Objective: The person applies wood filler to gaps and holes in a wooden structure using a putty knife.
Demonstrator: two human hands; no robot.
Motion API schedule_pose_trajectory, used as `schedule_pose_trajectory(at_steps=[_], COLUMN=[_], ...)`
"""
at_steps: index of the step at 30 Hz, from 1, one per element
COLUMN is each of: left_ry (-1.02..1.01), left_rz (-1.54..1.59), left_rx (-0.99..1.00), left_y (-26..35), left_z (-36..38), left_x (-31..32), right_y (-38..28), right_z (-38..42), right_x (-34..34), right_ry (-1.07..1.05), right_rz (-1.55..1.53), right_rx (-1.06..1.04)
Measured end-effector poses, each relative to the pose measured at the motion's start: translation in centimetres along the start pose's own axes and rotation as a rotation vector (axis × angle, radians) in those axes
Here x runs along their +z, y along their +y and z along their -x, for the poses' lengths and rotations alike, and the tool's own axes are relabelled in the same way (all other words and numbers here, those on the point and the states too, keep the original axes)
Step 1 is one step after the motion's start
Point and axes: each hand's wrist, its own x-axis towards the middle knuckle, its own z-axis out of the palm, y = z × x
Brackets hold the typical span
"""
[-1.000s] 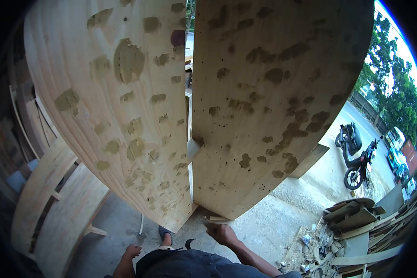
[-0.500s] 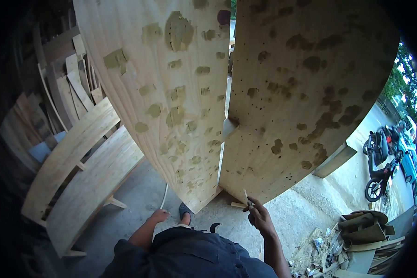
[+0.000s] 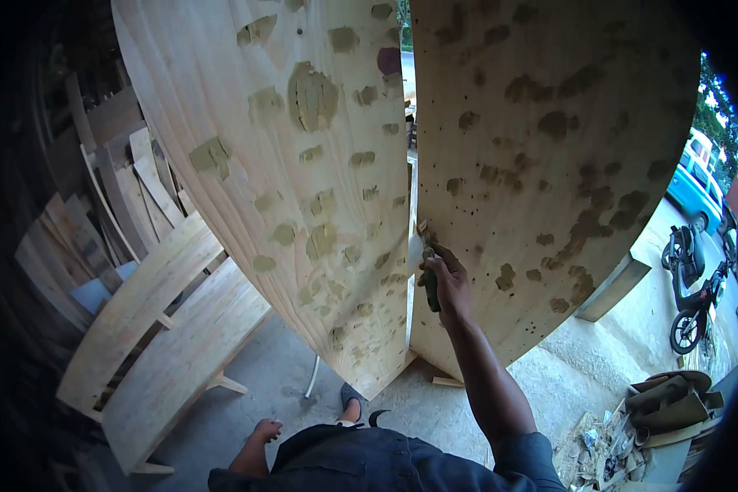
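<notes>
In the head view, my right hand (image 3: 451,283) is wrapped round the dark green handle of a putty knife (image 3: 431,293). The knife's blade points up at the inner edge of the right wooden panel (image 3: 500,221), by the narrow gap. Beside it stands the left wooden panel (image 3: 254,189), paler and more brightly lit. Both large curved panels carry many tan-brown filler patches, and small dark holes dot the right one. Low by my body, my left hand (image 3: 266,430) is curled closed; a small pale bit shows at its fingers, too small to name.
Curved wooden benches (image 3: 180,336) stand at left, before stacked boards (image 3: 131,189). A scrap pile (image 3: 607,451) and bent wood pieces (image 3: 672,406) lie at lower right. Beyond are a motorbike (image 3: 693,287) and a blue vehicle (image 3: 697,189). A pale hose-like piece (image 3: 312,377) touches the floor.
My right hand has risen with the putty knife from the right panel's lower edge to the gap between the panels. My left hand has dropped slightly lower, and the view has shifted.
</notes>
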Motion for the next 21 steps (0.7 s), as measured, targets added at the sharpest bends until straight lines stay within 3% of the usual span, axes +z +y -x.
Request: schedule_pose_trajectory(at_steps=[5,10,17,19,21], left_ry=[-0.001,-0.011,-0.050,-0.034,-0.048], left_rz=[0.099,0.084,0.023,0.018,0.026], left_rx=[-0.041,-0.002,-0.004,0.050,0.086], left_y=[-0.2,0.3,2.2,3.5,4.8], left_z=[1.6,1.6,0.4,0.1,0.0], left_x=[0.5,0.5,0.9,1.2,1.7], right_y=[1.8,1.5,-0.4,-0.8,-1.4], right_z=[-3.1,-0.7,2.3,2.3,1.4], right_x=[2.7,4.2,1.3,0.7,0.4], right_ry=[0.011,0.023,-0.110,-0.015,0.017], right_rz=[-0.011,-0.001,0.140,-0.123,-0.170], right_rx=[0.013,0.001,0.048,0.059,0.078])
